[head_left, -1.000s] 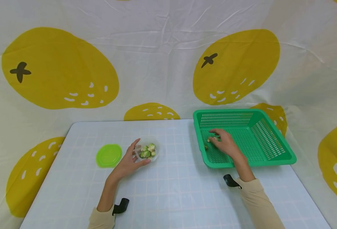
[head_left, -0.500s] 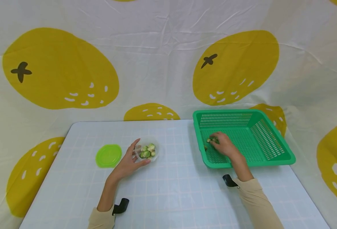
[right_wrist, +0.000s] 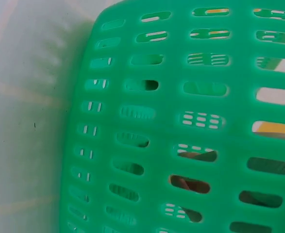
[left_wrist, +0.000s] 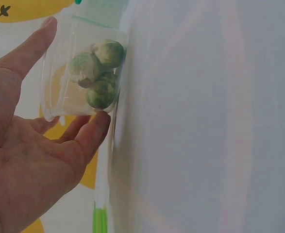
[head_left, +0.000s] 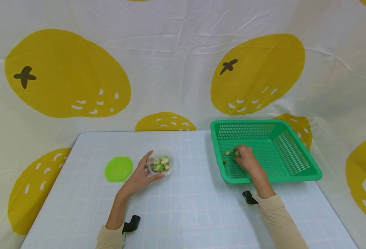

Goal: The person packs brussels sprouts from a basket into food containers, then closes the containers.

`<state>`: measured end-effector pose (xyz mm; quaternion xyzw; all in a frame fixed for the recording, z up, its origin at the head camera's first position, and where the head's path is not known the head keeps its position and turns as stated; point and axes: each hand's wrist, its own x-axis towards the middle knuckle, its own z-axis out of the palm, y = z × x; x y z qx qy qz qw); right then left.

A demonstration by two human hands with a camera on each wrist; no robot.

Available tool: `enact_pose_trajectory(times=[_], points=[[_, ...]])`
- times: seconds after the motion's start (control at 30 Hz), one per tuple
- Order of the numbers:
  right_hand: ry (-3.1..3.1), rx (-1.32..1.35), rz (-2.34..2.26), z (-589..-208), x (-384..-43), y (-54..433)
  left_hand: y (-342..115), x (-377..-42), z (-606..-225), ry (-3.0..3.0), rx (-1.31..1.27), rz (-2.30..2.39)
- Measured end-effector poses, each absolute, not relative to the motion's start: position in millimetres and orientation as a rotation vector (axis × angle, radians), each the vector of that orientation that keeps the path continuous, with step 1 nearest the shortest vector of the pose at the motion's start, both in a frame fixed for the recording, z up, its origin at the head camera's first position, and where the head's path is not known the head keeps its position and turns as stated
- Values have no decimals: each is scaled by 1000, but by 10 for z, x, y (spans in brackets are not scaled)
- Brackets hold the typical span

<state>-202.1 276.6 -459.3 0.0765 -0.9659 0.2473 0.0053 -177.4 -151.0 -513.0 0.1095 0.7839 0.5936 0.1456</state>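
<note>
The left hand [head_left: 140,178] curves around a clear, round plastic tub [head_left: 171,158], thumb along its near side and fingers at its left, holding it upright on the surface. The right hand [head_left: 246,159] reaches down inside a green rectangular plastic basket with slotted walls [head_left: 290,164], its fingers bent and pinching a small round green Brussels sprout [head_left: 236,153] near the basket's left side; the fingertips are partly hidden. In the right wrist view the basket's wall covers most of that hand, with only bits showing through the slots.

Several pale green Brussels sprouts [head_left: 159,167] lie in the bottom of the tub. In the basket, one loose small sprout [head_left: 227,153] lies just left of the right hand, and a smaller brownish piece [head_left: 223,161] lies nearer the left wall. A bright green round plastic lid [head_left: 118,169] lies flat to the left of the tub, apart from it. All this is on a pale, grid-patterned surface [head_left: 183,214], and behind hangs a white cloth printed with large yellow fruit shapes [head_left: 170,76]
</note>
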Motion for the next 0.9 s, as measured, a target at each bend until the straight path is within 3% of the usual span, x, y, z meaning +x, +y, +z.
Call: enact_pose_trajectory(times=[0.9], points=[[-2979, 146, 891, -4569, -1982, 2744, -1500, -1793, -5140, 2257, 282, 1705]])
